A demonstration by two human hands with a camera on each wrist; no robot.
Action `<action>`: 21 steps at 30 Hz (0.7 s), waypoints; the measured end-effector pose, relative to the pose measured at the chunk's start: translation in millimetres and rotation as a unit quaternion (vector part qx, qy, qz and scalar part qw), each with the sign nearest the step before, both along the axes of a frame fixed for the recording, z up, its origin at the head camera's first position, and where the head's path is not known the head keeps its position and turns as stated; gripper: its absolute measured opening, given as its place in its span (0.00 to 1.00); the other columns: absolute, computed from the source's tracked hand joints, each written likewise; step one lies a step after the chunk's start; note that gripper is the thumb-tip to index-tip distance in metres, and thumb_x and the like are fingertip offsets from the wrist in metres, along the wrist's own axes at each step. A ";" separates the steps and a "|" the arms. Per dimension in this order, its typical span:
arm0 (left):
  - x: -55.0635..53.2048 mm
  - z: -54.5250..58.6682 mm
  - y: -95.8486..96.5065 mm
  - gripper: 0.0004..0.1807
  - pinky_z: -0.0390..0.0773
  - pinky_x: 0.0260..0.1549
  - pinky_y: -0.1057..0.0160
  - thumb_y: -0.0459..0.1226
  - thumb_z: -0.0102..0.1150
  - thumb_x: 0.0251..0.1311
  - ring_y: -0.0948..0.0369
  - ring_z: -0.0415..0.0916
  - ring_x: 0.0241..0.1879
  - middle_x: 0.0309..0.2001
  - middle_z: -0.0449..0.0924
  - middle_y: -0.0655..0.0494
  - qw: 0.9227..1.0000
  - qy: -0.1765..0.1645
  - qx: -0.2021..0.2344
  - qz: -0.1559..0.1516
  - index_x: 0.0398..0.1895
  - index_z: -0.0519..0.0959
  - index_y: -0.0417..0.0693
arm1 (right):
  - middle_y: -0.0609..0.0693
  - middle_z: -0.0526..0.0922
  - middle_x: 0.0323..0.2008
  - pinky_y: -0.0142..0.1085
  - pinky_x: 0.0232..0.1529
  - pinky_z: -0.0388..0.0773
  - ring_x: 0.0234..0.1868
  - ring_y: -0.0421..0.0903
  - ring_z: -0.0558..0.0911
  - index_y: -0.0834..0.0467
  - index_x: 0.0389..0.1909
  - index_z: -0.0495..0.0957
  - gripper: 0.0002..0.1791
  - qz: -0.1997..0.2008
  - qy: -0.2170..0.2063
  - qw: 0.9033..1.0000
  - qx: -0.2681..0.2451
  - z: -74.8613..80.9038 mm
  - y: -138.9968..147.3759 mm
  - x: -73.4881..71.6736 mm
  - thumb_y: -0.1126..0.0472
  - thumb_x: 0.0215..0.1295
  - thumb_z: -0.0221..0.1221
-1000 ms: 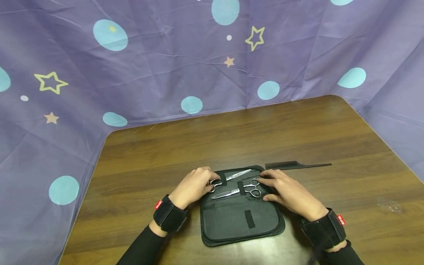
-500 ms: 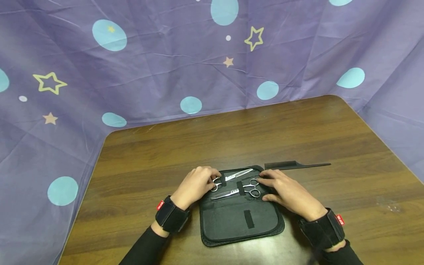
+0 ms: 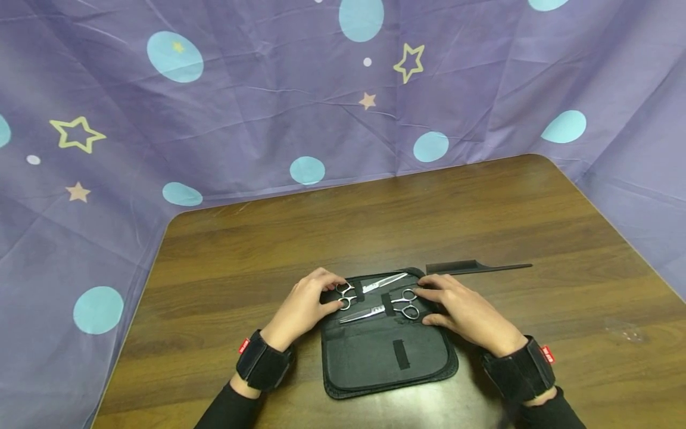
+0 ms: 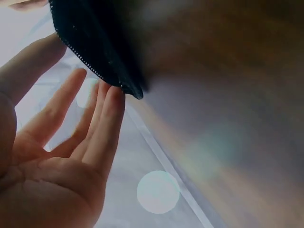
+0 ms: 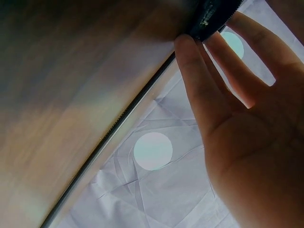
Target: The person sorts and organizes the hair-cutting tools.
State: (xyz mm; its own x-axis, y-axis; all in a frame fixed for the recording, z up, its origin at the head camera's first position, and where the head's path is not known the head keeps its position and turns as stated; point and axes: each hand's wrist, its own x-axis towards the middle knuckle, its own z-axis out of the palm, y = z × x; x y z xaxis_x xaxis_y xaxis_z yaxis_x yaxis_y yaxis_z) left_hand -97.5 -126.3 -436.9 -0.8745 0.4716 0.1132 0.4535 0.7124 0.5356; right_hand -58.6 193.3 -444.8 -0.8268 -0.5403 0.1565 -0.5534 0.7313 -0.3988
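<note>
A black zip case lies unfolded on the table. Two pairs of silver scissors sit in its upper half under elastic loops: the upper scissors have handles at the left, the lower scissors at the right. My left hand is at the case's left edge, thumb and fingertips spread about the upper scissors' handles. My right hand rests at the right edge, fingertips beside the lower scissors' finger rings. In the wrist views, the fingers of the left hand and right hand look fairly straight against the case's underside.
Behind the case, to the right, a black rat-tail comb lies on the wooden table. A small clear scrap is at the far right. Purple patterned cloth hangs around the table's back and sides.
My left hand has loosened from the upper scissors' handles and drawn slightly left, thumb and fingers spreading apart. Those scissors shifted slightly right at first, then back. The right hand has stayed put.
</note>
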 end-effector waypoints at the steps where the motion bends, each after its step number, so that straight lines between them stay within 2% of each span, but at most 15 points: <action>1: 0.2 -0.2 -1.2 0.20 0.81 0.44 0.56 0.34 0.75 0.51 0.56 0.81 0.43 0.45 0.82 0.52 1.000 -0.002 0.005 0.000 0.49 0.83 0.43 | 0.57 0.77 0.58 0.54 0.57 0.76 0.59 0.57 0.76 0.61 0.59 0.80 0.30 0.000 0.000 1.000 0.000 0.1 0.1 0.0 0.53 0.56 0.70; 6: 0.2 -0.3 -4.9 0.20 0.82 0.46 0.54 0.32 0.74 0.51 0.54 0.82 0.44 0.48 0.83 0.50 1.000 -0.008 0.010 0.001 0.49 0.83 0.42 | 0.57 0.77 0.58 0.54 0.57 0.77 0.59 0.57 0.76 0.61 0.59 0.80 0.30 0.001 0.002 1.000 0.000 -0.4 1.1 0.0 0.53 0.57 0.70; 13: 2.6 4.9 -7.1 0.21 0.80 0.49 0.52 0.35 0.75 0.51 0.55 0.81 0.48 0.48 0.85 0.52 0.999 -0.008 -0.034 0.000 0.50 0.84 0.46 | 0.57 0.77 0.58 0.54 0.57 0.77 0.59 0.57 0.76 0.62 0.58 0.80 0.30 0.004 0.004 1.000 -0.001 -0.2 0.3 0.3 0.52 0.57 0.70; 21: 18.7 6.7 2.2 0.19 0.78 0.56 0.48 0.32 0.73 0.52 0.50 0.78 0.57 0.55 0.83 0.46 0.997 0.009 -0.080 0.010 0.49 0.85 0.41 | 0.58 0.77 0.58 0.55 0.58 0.75 0.60 0.58 0.76 0.62 0.59 0.80 0.29 0.003 -0.003 1.000 -0.002 0.2 0.7 -0.2 0.53 0.57 0.70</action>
State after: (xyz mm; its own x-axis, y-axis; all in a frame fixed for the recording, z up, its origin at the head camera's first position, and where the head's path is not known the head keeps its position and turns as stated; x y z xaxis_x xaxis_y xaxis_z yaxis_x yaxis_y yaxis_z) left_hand -78.9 -124.0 -430.2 -0.8820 0.4681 0.0540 0.4476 0.7964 0.4067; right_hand -58.8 194.0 -444.5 -0.8240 -0.5451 0.1544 -0.5560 0.7257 -0.4052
